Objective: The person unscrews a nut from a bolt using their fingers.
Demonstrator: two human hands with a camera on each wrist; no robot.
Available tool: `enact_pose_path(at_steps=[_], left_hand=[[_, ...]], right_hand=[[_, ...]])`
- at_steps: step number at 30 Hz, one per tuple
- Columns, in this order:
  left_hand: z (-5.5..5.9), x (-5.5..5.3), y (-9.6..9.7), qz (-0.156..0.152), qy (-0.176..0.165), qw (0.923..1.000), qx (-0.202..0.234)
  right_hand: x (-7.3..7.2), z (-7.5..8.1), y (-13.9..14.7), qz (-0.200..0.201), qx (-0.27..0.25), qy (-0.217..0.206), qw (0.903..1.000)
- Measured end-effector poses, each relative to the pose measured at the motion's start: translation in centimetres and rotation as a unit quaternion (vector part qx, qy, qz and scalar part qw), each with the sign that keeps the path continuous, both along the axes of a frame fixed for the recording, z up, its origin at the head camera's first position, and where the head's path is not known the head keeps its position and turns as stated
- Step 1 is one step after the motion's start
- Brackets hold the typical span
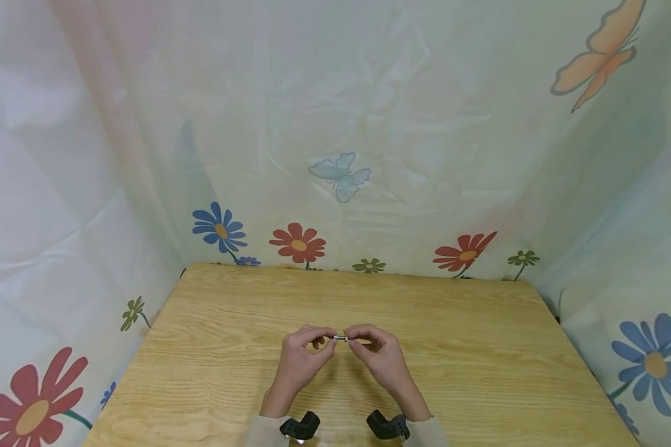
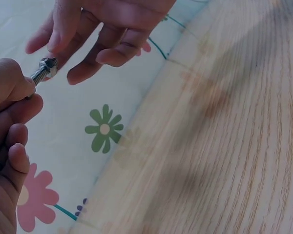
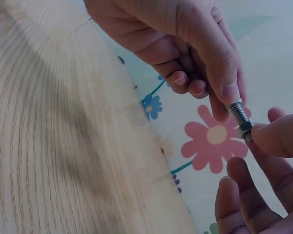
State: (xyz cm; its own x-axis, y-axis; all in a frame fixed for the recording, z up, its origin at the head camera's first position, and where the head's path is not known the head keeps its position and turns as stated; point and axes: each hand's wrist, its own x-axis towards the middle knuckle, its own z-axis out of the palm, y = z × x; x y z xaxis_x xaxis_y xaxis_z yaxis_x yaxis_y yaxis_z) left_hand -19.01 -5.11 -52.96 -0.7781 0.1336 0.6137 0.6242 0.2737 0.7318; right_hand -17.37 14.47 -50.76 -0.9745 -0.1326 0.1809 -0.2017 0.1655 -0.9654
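Note:
A small silver bolt is held up between the two hands above the table. My left hand pinches the bolt's head end between thumb and index finger. Toward the other end of the thread sits a hex nut. My right hand has its thumb and index finger at that nut, pinching it, with the other fingers spread loosely. In the left wrist view, the nut and part of the thread show between the fingertips. The bolt's head is mostly covered by the left fingers.
Beneath the hands lies a wood-grain table. A pale cloth backdrop printed with flowers and butterflies hangs behind it and at both sides. Black devices sit at the left wrist and the right wrist.

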Motion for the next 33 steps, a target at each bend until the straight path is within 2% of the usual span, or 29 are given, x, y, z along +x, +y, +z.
enact_pose_path(at_steps=[2, 5, 12, 17, 22, 29, 33], left_hand=[[0.03, 0.06, -0.02, 0.002, -0.003, 1.0, 0.0], [0.08, 0.12, -0.06, 0.006, -0.005, 1.0, -0.001], [0.02, 0.05, -0.02, 0.014, -0.003, 0.9999, 0.001], [0.05, 0.07, 0.04, 0.014, 0.003, 0.9999, 0.0], [0.2, 0.09, 0.06, 0.011, 0.003, 0.9999, -0.004], [0.38, 0.15, -0.05, 0.01, -0.01, 0.9998, -0.015], [0.64, 0.23, -0.06, 0.011, -0.007, 0.9997, -0.019]], right_hand=[[0.04, -0.04, 0.08, 0.005, -0.011, 0.013, 0.9998], [0.07, 0.15, 0.1, -0.001, -0.02, 0.009, 0.9998], [-0.05, 0.27, 0.04, -0.049, -0.001, -0.056, 0.9972], [-0.05, 0.2, 0.04, -0.034, 0.016, -0.087, 0.9955], [-0.06, 0.15, 0.04, -0.017, 0.024, -0.083, 0.9961], [-0.05, 0.31, 0.0, -0.012, 0.022, -0.067, 0.9974], [-0.03, 0.33, -0.02, -0.014, 0.018, -0.054, 0.9983]])
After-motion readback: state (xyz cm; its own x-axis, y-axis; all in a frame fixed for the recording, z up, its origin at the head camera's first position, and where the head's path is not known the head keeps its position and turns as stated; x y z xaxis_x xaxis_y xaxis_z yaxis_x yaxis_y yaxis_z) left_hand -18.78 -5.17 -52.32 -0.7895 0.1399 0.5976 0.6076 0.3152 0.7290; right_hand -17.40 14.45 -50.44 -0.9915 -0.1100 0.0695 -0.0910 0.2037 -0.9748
